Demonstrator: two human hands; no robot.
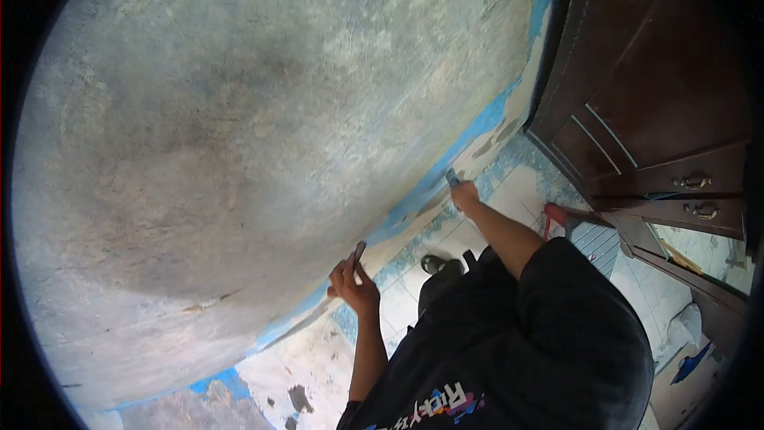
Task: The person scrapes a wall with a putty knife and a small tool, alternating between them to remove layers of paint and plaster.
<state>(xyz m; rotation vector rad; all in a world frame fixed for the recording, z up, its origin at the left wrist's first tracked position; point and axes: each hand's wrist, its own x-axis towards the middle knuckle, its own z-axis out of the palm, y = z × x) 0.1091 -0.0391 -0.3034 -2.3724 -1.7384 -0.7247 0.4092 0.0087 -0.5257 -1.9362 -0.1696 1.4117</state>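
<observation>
My left hand (355, 287) is closed on a small dark flat tool (360, 252), close to the bare grey wall (239, 111). Farther right, my right hand (464, 194) grips the handle of a scraper (452, 177), whose end is at the strip of blue paint (430, 183) low on the wall. Patchy blue and cream paint runs along the wall's lower part. Whether the scraper's edge touches the wall is hard to tell.
A dark wooden cabinet (660, 72) with metal handles stands at the right. Tiled floor (458, 239) with flakes lies below, with my shoe (432, 263) on it. A red and grey object (593, 243) and a plastic bag (684, 325) are near the cabinet.
</observation>
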